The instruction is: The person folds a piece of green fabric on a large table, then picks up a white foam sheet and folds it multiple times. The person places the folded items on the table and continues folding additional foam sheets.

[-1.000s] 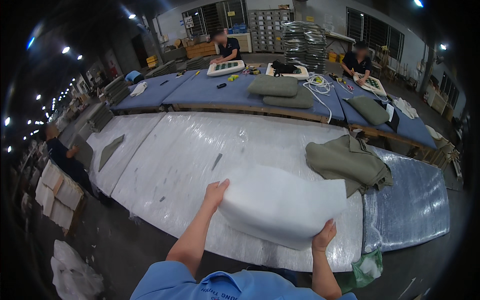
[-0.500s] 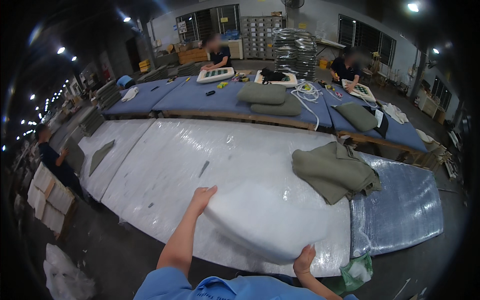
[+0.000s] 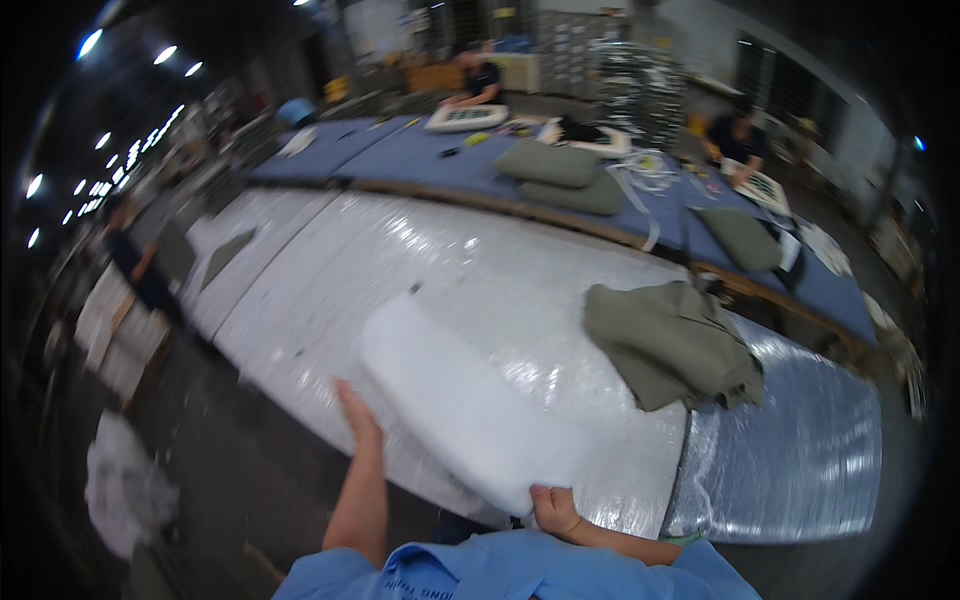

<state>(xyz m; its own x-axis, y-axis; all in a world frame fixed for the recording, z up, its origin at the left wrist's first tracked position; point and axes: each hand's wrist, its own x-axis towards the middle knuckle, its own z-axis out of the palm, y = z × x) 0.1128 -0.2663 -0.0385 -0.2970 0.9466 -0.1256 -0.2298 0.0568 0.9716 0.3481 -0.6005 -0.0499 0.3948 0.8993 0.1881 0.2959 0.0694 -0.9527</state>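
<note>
A thick white cushion pad (image 3: 455,395) slants across the plastic-covered table in front of me, its edges blurred by motion. My right hand (image 3: 553,507) is closed on its near right corner. My left hand (image 3: 358,412) is off the pad, just to the left of its left edge, with the fingers stretched out and nothing in them. Farther right on the table lies a crumpled olive-green fabric cover (image 3: 670,345).
Behind stands a blue-topped table (image 3: 400,165) with olive cushions (image 3: 548,163) and a coil of white cord (image 3: 648,175). Two people work at its far side; another person (image 3: 135,255) stands at the left. A plastic-wrapped blue surface (image 3: 790,435) adjoins on the right.
My left hand has let go of the pad and opened, moving left and down. The pad has turned and shifted left, still in my right hand, which moved left. The whole view has tilted.
</note>
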